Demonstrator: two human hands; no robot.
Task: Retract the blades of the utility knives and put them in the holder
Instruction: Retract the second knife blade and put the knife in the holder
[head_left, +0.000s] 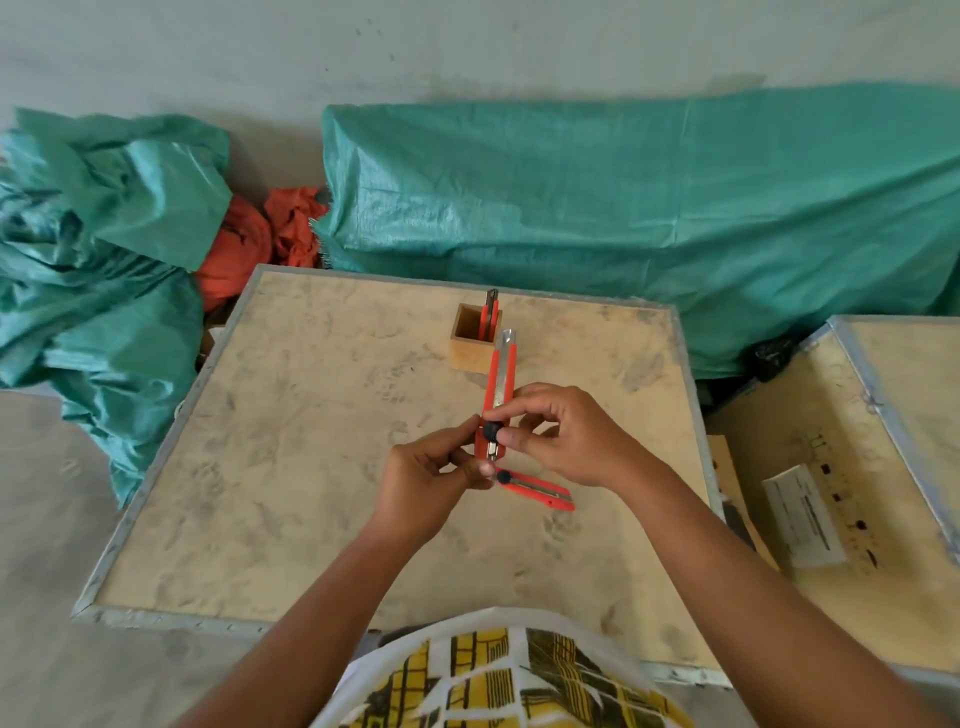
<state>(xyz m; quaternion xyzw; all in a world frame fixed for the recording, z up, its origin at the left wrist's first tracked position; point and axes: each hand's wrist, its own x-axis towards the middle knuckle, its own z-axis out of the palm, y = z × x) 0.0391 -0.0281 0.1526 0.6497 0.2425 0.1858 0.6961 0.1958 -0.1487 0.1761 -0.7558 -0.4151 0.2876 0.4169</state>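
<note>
Three red utility knives show: one held knife, one lying knife and one stowed knife. There is one wooden holder, and two hands, the left hand and right hand. Two boards show, the near board and side board.

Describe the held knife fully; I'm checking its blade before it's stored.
The held knife is a long red utility cutter with a metal slide channel and a black knob. A short blade tip still shows at its far end. It points away, tilted above the table, gripped by the left hand at its base, the right hand pinching the knob.
</note>
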